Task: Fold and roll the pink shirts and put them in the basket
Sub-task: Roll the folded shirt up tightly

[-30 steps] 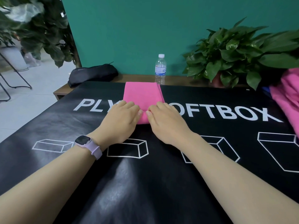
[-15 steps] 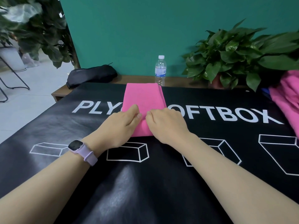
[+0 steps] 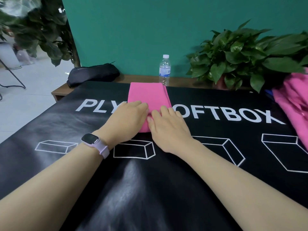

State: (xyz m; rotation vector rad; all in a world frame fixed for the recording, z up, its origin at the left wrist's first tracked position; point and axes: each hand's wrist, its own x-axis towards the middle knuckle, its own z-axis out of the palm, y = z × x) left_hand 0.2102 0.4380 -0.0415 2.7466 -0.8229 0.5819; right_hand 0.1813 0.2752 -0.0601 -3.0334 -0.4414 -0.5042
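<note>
A pink shirt, folded into a narrow strip, lies lengthwise on the black mat, running away from me toward the far edge. Its near end is rolled up, and both hands lie on that roll. My left hand, with a watch on its wrist, covers the roll's left part, fingers curled over it. My right hand covers the right part in the same way. The roll itself is mostly hidden under the hands. More pink shirts are heaped at the right edge. No basket is in view.
A water bottle stands just beyond the strip's far end. A black pouch lies at the back left and a potted plant at the back right. The floor drops off to the left of the table.
Both hands have moved a little farther away from me along the strip, and the rolled near end has advanced with them, leaving less flat cloth beyond the fingers.
</note>
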